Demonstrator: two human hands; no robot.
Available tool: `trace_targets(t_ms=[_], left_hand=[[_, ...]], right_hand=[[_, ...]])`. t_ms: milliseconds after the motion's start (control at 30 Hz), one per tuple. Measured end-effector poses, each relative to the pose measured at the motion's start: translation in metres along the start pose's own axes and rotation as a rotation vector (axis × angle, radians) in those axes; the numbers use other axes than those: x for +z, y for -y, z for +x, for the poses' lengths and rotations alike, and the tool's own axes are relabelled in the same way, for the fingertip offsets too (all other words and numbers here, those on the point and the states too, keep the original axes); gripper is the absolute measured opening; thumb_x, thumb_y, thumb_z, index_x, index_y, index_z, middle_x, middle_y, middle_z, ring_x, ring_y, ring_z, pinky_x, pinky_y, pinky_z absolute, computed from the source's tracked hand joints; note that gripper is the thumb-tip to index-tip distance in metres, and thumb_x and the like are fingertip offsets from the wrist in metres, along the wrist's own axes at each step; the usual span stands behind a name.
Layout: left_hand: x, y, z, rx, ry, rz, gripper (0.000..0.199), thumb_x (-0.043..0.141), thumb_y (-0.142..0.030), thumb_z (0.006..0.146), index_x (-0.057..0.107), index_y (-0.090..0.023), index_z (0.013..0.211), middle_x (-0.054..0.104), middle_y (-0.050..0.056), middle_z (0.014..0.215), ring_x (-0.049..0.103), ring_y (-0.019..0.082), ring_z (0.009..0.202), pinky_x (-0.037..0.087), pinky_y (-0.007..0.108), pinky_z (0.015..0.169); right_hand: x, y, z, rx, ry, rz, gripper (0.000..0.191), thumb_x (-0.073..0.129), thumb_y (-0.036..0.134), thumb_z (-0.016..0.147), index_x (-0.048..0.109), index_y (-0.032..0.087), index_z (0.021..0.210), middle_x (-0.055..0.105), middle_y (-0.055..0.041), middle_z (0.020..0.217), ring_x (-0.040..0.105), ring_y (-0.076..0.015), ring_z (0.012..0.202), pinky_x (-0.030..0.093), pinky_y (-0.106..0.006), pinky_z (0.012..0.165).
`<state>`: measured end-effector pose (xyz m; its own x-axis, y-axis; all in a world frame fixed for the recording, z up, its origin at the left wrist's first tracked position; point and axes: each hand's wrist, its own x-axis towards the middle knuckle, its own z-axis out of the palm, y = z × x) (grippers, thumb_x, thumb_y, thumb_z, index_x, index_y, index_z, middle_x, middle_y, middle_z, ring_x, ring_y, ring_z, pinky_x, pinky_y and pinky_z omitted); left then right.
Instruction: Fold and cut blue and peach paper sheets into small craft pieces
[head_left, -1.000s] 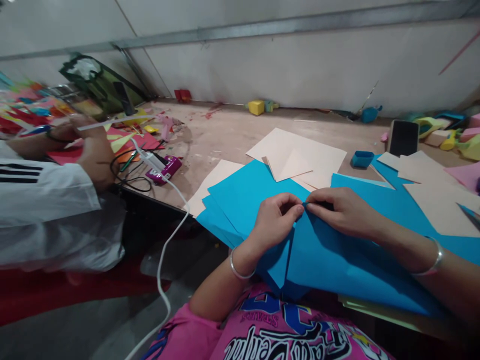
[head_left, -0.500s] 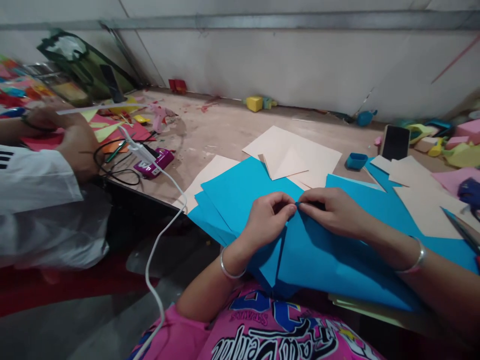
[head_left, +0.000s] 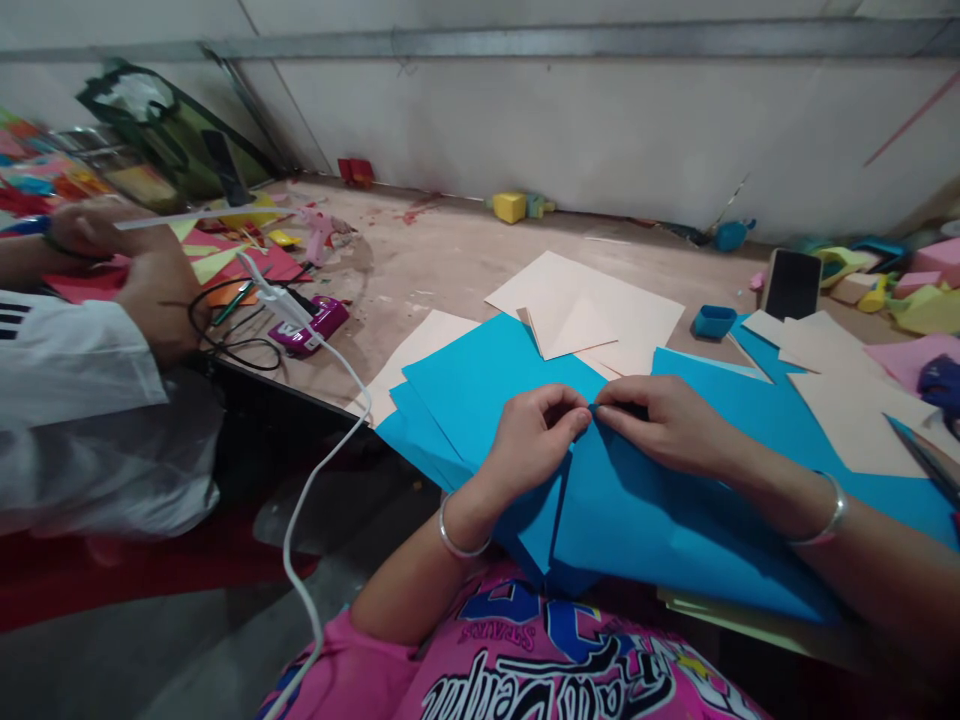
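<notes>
Fingertips almost meeting, my left hand (head_left: 531, 437) and my right hand (head_left: 667, 425) pinch a tiny piece of blue paper (head_left: 593, 409) between them. Most of that piece is hidden by my fingers. Under both hands lie large blue paper sheets (head_left: 480, 385), overlapping and hanging past the table's front edge. A folded cream paper (head_left: 576, 328) rests just beyond my fingers on a flat cream sheet (head_left: 637, 300). Farther right of it sits a small blue paper box (head_left: 714, 321).
Scissors (head_left: 926, 455) lie at the right edge near cream paper pieces (head_left: 862, 420). A phone (head_left: 792, 284) leans behind them. On the left, a white cable (head_left: 330, 455) runs from a purple device (head_left: 319, 322) toward me. A co-worker's hands (head_left: 142, 260) hold a white strip.
My hands stay nearly still, pinching the same tiny blue piece. The white cable has shifted slightly left.
</notes>
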<state>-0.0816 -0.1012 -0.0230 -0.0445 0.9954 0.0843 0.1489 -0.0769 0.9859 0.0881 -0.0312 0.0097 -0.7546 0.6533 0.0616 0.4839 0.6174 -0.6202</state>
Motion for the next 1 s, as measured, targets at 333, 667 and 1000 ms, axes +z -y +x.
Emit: trace_targets(t_ms=[333, 667, 1000], left_hand=[[0.001, 0.002, 0.001, -0.022, -0.003, -0.008, 0.008, 0.061, -0.022, 0.083, 0.065, -0.016, 0.08, 0.06, 0.0, 0.069, 0.053, 0.012, 0.064, 0.042, 0.026, 0.061], [0.003, 0.004, 0.003, -0.021, 0.021, 0.06, 0.009, 0.06, -0.024, 0.084, 0.065, -0.016, 0.08, 0.062, 0.001, 0.071, 0.054, 0.012, 0.065, 0.043, 0.026, 0.061], [0.004, 0.012, 0.006, -0.008, 0.031, 0.11, 0.01, 0.062, -0.026, 0.082, 0.064, -0.017, 0.078, 0.063, 0.001, 0.073, 0.054, 0.013, 0.068, 0.043, 0.026, 0.062]], right_hand=[[0.001, 0.001, -0.001, 0.018, -0.009, -0.006, 0.019, 0.051, 0.024, 0.09, 0.066, 0.019, 0.079, 0.068, -0.0022, 0.075, 0.059, -0.0148, 0.07, 0.039, -0.028, 0.063], [0.003, -0.005, -0.001, 0.023, -0.006, -0.032, 0.019, 0.052, 0.023, 0.09, 0.067, 0.019, 0.079, 0.069, -0.0032, 0.075, 0.061, -0.0157, 0.07, 0.039, -0.027, 0.061], [0.011, -0.01, 0.001, 0.048, 0.025, -0.039, 0.023, 0.05, 0.024, 0.091, 0.068, 0.018, 0.079, 0.07, -0.0038, 0.076, 0.061, -0.0157, 0.07, 0.04, -0.028, 0.061]])
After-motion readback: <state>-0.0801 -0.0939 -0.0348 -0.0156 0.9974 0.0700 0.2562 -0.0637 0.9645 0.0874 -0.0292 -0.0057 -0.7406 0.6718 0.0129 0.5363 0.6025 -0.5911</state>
